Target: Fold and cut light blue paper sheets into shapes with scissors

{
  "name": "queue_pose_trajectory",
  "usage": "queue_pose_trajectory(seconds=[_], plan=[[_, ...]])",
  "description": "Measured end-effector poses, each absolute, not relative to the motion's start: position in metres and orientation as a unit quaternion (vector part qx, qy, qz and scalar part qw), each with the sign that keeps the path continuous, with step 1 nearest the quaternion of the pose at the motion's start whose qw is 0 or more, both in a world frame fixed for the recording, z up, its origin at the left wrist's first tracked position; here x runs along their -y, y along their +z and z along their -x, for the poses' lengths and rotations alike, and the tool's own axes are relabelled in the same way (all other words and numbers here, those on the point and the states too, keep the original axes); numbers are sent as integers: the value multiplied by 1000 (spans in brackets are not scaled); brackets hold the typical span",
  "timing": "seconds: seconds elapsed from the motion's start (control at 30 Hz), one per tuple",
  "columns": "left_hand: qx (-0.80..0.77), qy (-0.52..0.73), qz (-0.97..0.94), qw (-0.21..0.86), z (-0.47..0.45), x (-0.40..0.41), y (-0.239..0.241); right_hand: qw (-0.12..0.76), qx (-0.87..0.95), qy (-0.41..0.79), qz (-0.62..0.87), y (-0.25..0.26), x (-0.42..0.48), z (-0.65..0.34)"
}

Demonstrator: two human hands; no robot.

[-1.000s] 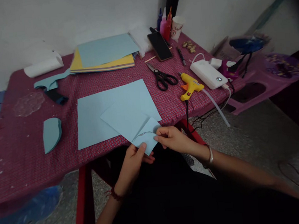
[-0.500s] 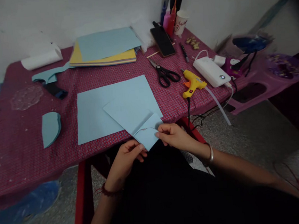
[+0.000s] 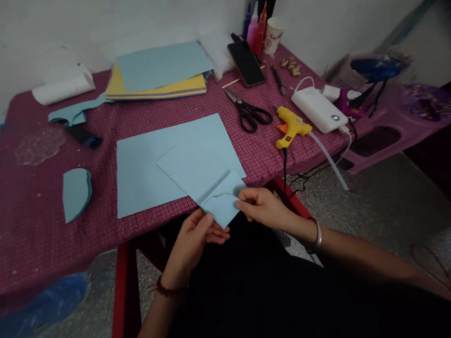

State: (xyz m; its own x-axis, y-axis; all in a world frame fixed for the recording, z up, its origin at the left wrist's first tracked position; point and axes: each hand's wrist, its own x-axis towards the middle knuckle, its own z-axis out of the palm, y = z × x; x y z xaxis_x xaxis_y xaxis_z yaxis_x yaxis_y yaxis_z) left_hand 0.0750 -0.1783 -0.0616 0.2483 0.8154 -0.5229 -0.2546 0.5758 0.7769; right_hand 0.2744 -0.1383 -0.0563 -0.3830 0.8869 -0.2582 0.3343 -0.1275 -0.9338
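A folded light-blue paper piece (image 3: 200, 174) juts over the near edge of the table with the red checked cloth (image 3: 36, 217). A curved line is drawn near its lower corner. My left hand (image 3: 194, 240) pinches that corner from below. My right hand (image 3: 262, 208) grips the same corner at its right side. The piece rests partly on a larger light-blue sheet (image 3: 146, 165) lying flat on the cloth.
Black scissors (image 3: 250, 111), a yellow glue gun (image 3: 291, 126) and a white power bank (image 3: 317, 109) lie to the right. A stack of blue and yellow sheets (image 3: 160, 75) sits at the back, with a phone (image 3: 245, 62) and glue bottles (image 3: 256, 27). Cut blue shapes (image 3: 76, 190) lie left.
The view has shifted slightly. My left hand slipped down off the paper's corner and has come back up to pinch it. My right hand keeps its grip.
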Motion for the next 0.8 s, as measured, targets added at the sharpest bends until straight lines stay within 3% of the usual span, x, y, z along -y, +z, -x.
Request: queue_pose_trajectory(seconds=[0.8], plan=[[-530,337,-339,700,-79,181,-64,235,622,544,512,-58,141,-271]])
